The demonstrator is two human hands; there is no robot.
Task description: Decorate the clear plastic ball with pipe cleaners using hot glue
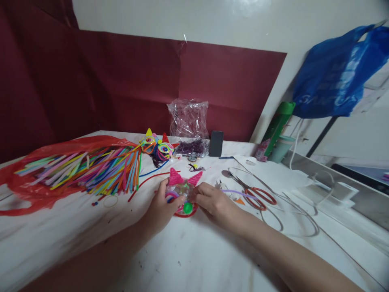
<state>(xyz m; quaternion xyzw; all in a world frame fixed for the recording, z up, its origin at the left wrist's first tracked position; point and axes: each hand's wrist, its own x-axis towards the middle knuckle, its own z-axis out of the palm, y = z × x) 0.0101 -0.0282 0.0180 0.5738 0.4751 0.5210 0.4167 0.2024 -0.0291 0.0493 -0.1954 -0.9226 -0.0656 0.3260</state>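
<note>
A round clear craft figure (182, 191) with two pink pipe-cleaner ears, a green round piece and a red lower rim sits at the middle of the table. My left hand (165, 202) grips its left side, thumb across the front, by a purple loop. At the figure's right side, the fingers of my right hand (209, 199) are pinched together. A purple pipe cleaner (240, 192) comes out from behind that hand and reaches right; its pinched end is hidden by my fingers.
Many coloured pipe cleaners (91, 170) lie on a red plastic bag (18, 186) at left. Two finished-looking figures (164, 150) rest behind. Orange-handled scissors (255, 196) and a looped cable (313, 227) are at right. A phone (216, 144) stands behind, beside a clear bag (188, 119).
</note>
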